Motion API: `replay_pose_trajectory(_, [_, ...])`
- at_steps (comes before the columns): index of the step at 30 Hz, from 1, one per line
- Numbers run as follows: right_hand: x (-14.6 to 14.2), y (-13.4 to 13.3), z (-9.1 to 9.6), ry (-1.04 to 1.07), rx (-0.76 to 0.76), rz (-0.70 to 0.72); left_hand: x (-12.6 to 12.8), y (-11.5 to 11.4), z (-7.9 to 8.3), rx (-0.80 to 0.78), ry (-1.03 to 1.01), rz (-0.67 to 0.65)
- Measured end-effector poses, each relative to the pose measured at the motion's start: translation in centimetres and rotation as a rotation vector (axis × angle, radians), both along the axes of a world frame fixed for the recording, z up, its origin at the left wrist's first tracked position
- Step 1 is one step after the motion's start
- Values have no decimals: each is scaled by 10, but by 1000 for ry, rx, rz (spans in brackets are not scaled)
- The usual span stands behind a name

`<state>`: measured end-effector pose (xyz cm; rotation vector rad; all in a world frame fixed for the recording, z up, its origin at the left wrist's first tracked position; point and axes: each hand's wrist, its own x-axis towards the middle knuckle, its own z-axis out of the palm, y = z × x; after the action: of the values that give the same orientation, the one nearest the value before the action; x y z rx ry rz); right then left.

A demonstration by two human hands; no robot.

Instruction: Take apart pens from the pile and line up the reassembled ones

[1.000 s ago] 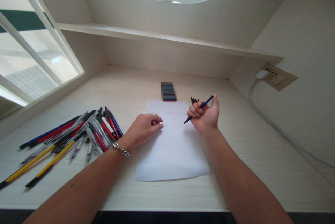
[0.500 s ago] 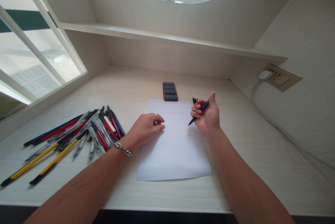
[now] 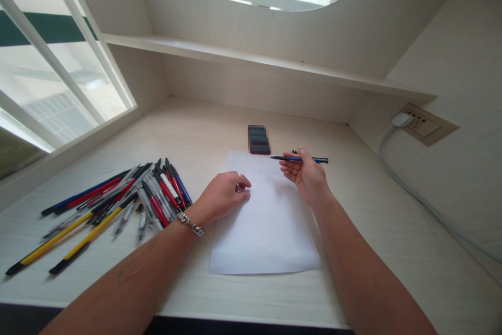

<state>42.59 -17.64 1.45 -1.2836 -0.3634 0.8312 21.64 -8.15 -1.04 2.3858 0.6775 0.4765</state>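
A blue pen with black ends [image 3: 293, 159] lies almost level between the thumb and fingers of my right hand [image 3: 309, 175], its tip pointing left above the top of the paper. The other fingers of that hand are loosely curled, palm turned up. My left hand [image 3: 223, 194] rests on the left edge of a white sheet of paper [image 3: 266, 235], fingers bent with a small gap to the thumb and nothing seen in them. Faint writing shows near the sheet's top. Dark tips of other things [image 3: 295, 151] peek out behind my right hand.
Left of the paper lies a heap of pens [image 3: 157, 194], some with yellow and black barrels [image 3: 94, 228]. A dark blurred-out object [image 3: 259, 140] sits beyond the sheet. A white plug [image 3: 401, 119] with a grey cable [image 3: 415, 188] is in the right wall socket.
The pen has turned in my right hand from slanting down-left to nearly level, and the thumb has come down onto it. My left hand stays on the paper. The view has shifted slightly.
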Motion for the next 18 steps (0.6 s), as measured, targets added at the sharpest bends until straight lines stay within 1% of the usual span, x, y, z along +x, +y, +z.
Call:
replay_pose_trajectory(3, [-5,10,-5,-157,44,-46,0,0,0,8,5,-5])
replay_pose_trajectory(5, [-6,19,-8,-204,68,-83,0,0,0,17,10,-11])
replay_pose_trajectory(9, [-6,34,-15,-251,-51,-56,0,-1,2,24,21,-20])
replay_pose_trajectory(11, [-5,39,-20,-322,-97,-57,1,-2,4,21,36,-21])
replay_pose_trajectory(14, [-2,42,-30,-450,-147,-93,1,-2,6,12,56,-18])
replay_pose_trajectory(18, [2,42,-42,-600,-241,-94,2,-1,4,5,49,-18])
